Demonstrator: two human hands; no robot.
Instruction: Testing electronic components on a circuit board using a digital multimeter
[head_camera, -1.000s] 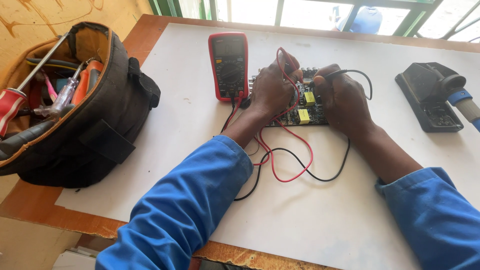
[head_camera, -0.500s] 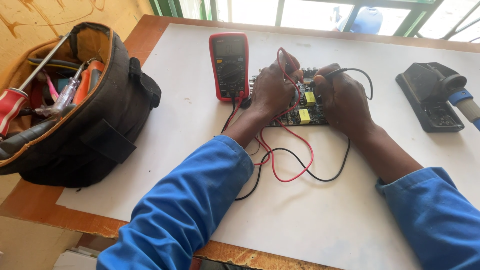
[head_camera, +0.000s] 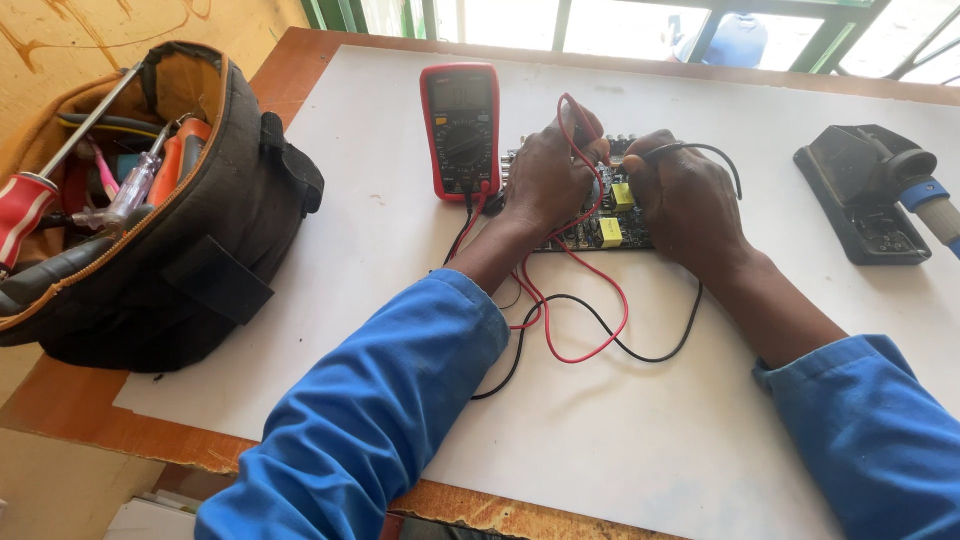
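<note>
A: The dark green circuit board (head_camera: 600, 225) with the yellow block parts is lying flat on the white sheet (head_camera: 640, 440) that is covering the wooden table (head_camera: 60, 400), just right of the red handheld multimeter (head_camera: 459, 128). Both hands are working over it.

B: And the big black fabric tool bag (head_camera: 170, 250)?

A: It is sitting open at the left edge of the table, well apart from the board, with a red-handled screwdriver (head_camera: 25, 205) sticking out. The black soldering iron stand (head_camera: 868, 195) is resting far right.

B: What could be going wrong here?

A: My judgement: the red lead wire (head_camera: 585, 340) and the black lead wire (head_camera: 600, 335) are looping loosely between the forearms, so a sleeve could be snagging one and dragging a probe tip across neighbouring contacts. Nothing seems to be pinning the board, so pressing down might be shifting it.

B: How are the hands sitting?

A: The left hand (head_camera: 545, 180) is arching over the board's left half, fingers pinched together on the red probe near its top. The right hand (head_camera: 690, 205) is curling knuckles up over the right half, fingers closed around the black probe (head_camera: 668, 150). Both wrists are hanging low, close to the sheet.
</note>
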